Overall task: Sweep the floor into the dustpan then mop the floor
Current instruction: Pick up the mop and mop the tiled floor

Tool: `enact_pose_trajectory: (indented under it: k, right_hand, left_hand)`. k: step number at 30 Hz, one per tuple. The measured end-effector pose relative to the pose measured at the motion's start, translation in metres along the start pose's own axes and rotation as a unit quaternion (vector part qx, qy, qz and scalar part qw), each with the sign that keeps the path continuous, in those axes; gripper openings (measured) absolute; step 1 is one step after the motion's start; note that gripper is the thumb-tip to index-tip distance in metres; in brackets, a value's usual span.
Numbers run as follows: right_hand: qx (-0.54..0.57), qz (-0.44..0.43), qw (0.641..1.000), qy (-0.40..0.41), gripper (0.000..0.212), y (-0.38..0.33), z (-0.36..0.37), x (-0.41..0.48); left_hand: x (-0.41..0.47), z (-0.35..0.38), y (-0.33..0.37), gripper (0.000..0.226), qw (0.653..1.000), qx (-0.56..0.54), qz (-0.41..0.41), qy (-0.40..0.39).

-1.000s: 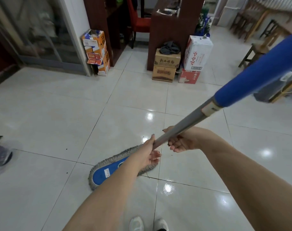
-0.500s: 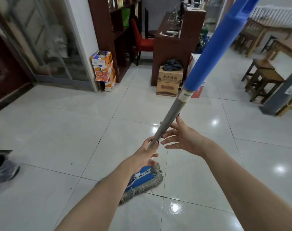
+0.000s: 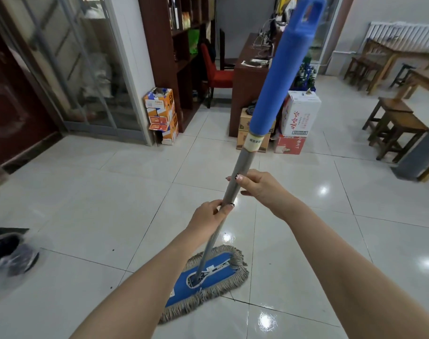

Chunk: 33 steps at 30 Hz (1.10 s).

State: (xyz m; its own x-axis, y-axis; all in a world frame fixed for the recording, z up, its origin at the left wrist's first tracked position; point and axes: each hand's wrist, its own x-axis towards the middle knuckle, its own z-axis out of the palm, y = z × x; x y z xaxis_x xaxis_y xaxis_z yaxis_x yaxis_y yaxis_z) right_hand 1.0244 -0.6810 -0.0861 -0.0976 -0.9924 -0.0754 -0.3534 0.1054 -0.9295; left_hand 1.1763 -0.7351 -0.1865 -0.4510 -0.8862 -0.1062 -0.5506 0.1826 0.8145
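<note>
Mop pole (image 3: 242,162) gripped by left hand (image 3: 212,216) and right hand (image 3: 260,188); forearm (image 3: 144,287) partly hides pad (image 3: 213,275).

I see the mop head (image 3: 206,277) flat on the floor (image 3: 98,192), front centre, with its handle (image 3: 235,182) rising from it toward me. The left hand (image 3: 208,216) is on the handle just below the right hand (image 3: 257,187), both above the mop head. A shoe (image 3: 10,253) is on the floor at far left. Behind, a stack of boxes (image 3: 160,113) stands against a shelf (image 3: 174,57). Right of the shelf is a chair (image 3: 215,74), then a desk (image 3: 250,77) with cartons (image 3: 300,116) on the floor before it. Stools (image 3: 394,123) are at far right, with a radiator (image 3: 404,35) behind them.
</note>
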Motion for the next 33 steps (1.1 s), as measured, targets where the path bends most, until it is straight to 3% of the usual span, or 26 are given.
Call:
enact_pose_trajectory:
  k: [4, 9, 16, 22, 28, 33]
  right_hand:
    - [0.082, -0.015, 0.996, -0.025, 0.030, -0.014, 0.024, 0.012]
    - [0.070, -0.028, 0.996, -0.045, 0.043, -0.036, 0.059, 0.033]
    - [0.090, -0.055, 0.990, -0.091, 0.052, -0.055, 0.073, 0.065]
    - [0.145, -0.088, 0.978, -0.122, 0.052, -0.054, 0.074, 0.109]
    - [0.162, -0.117, 0.966, -0.163, 0.061, -0.045, 0.074, 0.175]
    - [0.198, -0.115, 0.954, -0.192, 0.062, -0.035, 0.075, 0.229]
  left_hand:
    - [0.002, -0.019, -0.005, 0.045, 0.999, 0.012, 0.004, 0.037]
    - [0.000, -0.036, -0.015, 0.047, 0.999, -0.030, -0.015, 0.038]
    - [0.011, -0.052, -0.022, 0.031, 0.993, -0.094, -0.031, 0.058]
    - [0.047, -0.056, -0.025, 0.060, 0.984, -0.150, -0.041, 0.086]
    - [0.102, -0.066, -0.026, 0.036, 0.970, -0.194, -0.056, 0.137]
    - [0.143, -0.079, -0.028, 0.041, 0.963, -0.212, -0.081, 0.144]
